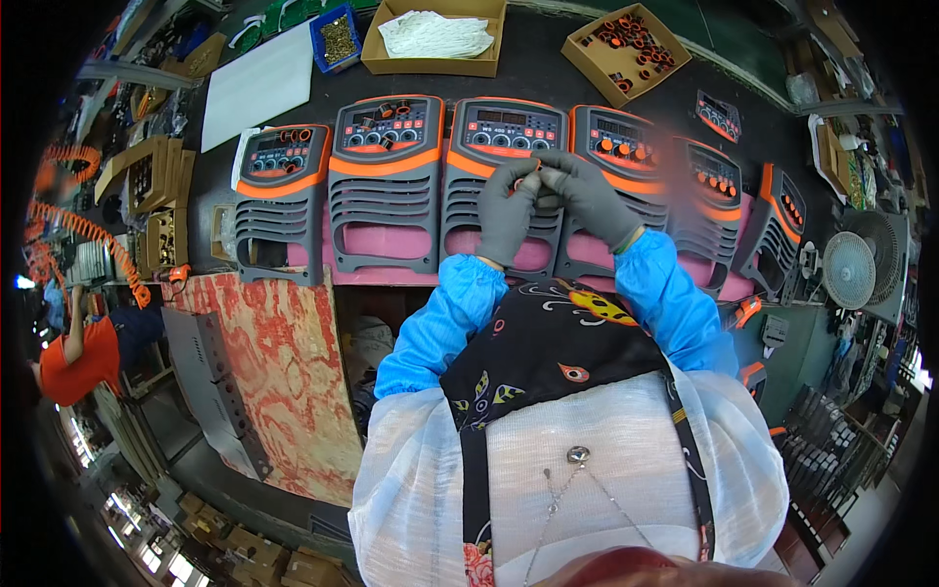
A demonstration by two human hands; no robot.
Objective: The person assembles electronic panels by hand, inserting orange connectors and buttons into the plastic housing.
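My left hand (507, 217) and my right hand (590, 202), both in grey gloves, meet fingertip to fingertip over the lower part of the middle grey-and-orange front panel (509, 119). Their fingers pinch together around a small part of which only a bit of orange shows; the gloves hide the rest. To the right, another front panel (620, 125) carries a row of orange-topped knobs (623, 150). Left of my hands, a front panel (386, 196) has a few loose black-and-orange knobs (388, 108) lying on its face. The far-left panel (284, 186) also bears knobs along its top.
Beyond the panels stand a cardboard box of knobs (585, 61), a box with white sheets (377, 61) and a blue bin of small brass-coloured parts (318, 51). Pink foam (377, 243) lies under the panels. A fan (848, 270) stands right; a person in orange (83, 364) is far left.
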